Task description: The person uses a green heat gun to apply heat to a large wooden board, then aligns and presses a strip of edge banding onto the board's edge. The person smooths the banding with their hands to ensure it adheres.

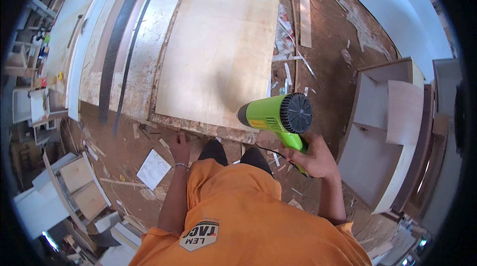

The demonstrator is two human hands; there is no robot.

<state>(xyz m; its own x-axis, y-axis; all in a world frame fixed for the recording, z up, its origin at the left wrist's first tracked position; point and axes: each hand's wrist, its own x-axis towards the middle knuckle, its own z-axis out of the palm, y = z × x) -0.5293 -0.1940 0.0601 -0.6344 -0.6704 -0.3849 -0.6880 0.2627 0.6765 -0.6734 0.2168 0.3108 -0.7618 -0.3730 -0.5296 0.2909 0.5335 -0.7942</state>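
Observation:
My right hand (318, 157) is wrapped round the handle of a green heat gun (271, 113) with a black nozzle and a black vented rear cap. Its nozzle points left, over a pale wooden panel (213, 42) that lies on the workbench. A dark cable runs by the handle. My left hand (180, 149) hangs low beside the bench's near edge, its fingers slightly apart and partly hidden, with nothing visible in it.
Long dark and pale strips (119, 32) lie along the bench's left side. An open wooden cabinet carcass (380, 137) stands at the right. Scraps, offcuts and a white square piece (153, 169) litter the brown floor. More cabinet parts (79, 186) are at lower left.

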